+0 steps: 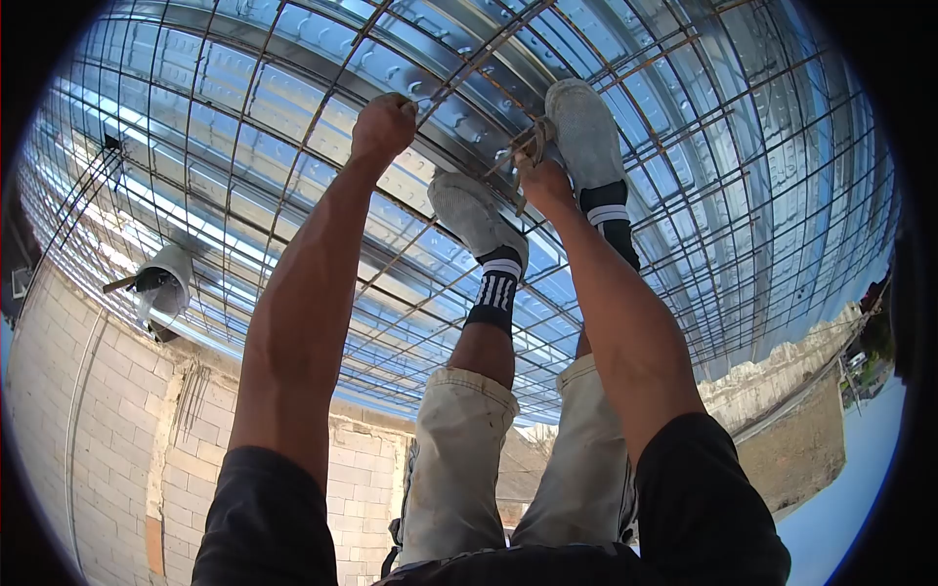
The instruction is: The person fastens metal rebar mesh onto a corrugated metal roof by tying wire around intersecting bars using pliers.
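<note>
Ribbed metal decking [476, 127] spreads beneath us under a rusty mesh [363, 37], with a block wall [117, 410] at lower left. We have our left hand [385, 127] clenched at the mesh (whether around a wire, we cannot tell). Our right hand [545, 183] grasps a worn tool [538, 137] between our shoes [588, 127]; a bucket [174, 269] sits off left.

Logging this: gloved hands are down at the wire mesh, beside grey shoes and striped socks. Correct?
Not gloved: the head view shows the left hand and right hand bare. The wire mesh, grey shoes and striped socks are as you say.
</note>
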Demonstrator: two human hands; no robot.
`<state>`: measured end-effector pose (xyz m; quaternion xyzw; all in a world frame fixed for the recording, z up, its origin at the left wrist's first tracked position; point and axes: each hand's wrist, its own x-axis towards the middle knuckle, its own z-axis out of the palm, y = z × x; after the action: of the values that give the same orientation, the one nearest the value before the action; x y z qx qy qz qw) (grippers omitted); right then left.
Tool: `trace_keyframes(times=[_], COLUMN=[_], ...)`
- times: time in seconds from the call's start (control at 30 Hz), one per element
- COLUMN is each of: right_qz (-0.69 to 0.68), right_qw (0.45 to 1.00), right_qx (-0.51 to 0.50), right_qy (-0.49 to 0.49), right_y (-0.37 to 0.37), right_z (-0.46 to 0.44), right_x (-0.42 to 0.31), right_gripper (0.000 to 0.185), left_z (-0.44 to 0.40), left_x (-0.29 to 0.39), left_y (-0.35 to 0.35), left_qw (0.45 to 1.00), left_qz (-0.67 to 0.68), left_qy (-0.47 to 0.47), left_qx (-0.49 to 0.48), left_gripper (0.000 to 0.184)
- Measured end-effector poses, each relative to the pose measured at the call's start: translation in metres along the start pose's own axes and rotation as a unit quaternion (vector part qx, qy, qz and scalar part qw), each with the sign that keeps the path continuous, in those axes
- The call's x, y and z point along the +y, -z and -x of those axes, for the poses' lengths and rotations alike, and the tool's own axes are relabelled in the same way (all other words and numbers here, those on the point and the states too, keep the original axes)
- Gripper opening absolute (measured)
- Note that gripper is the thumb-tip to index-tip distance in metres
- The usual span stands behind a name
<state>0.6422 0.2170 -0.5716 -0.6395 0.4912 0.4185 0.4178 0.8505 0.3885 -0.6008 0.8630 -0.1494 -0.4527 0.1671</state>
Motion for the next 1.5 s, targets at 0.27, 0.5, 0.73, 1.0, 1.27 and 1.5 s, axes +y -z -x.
trace_keyframes(times=[0.27, 0.5, 0.73, 1.0, 1.27, 1.5], right_qz=[-0.194, -0.178, -0.251, -0.279, -0.044, 0.013], right_qw=[0.977, 0.976, 0.957, 0.924, 0.960, 0.973], right_qx=[0.050, 0.022, -0.063, 0.012, 0.012, -0.110], right_qy=[0.067, 0.121, 0.131, 0.262, 0.278, 0.201], right_y=[0.021, 0.062, 0.075, 0.140, 0.242, 0.283], right_z=[0.050, 0.081, 0.117, 0.135, 0.127, 0.157], right_x=[0.019, 0.014, -0.018, -0.102, -0.068, 0.007], right_gripper=[0.050, 0.038, 0.033, 0.026, 0.025, 0.032], left_z=[0.022, 0.048, 0.057, 0.051, 0.108, 0.196], left_x=[0.103, -0.048, 0.080, 0.198, 0.257, 0.292], left_y=[-0.038, -0.034, 0.057, 0.080, 0.060, 0.022], left_qw=[0.992, 0.976, 0.761, 0.458, 0.707, 0.781], left_qz=[0.111, -0.003, 0.594, 0.884, 0.670, 0.559], left_qy=[0.053, 0.215, 0.259, 0.091, 0.182, 0.273], left_qx=[-0.016, 0.042, -0.027, 0.037, 0.135, 0.054], left_gripper=[0.027, 0.024, 0.016, 0.020, 0.040, 0.033])
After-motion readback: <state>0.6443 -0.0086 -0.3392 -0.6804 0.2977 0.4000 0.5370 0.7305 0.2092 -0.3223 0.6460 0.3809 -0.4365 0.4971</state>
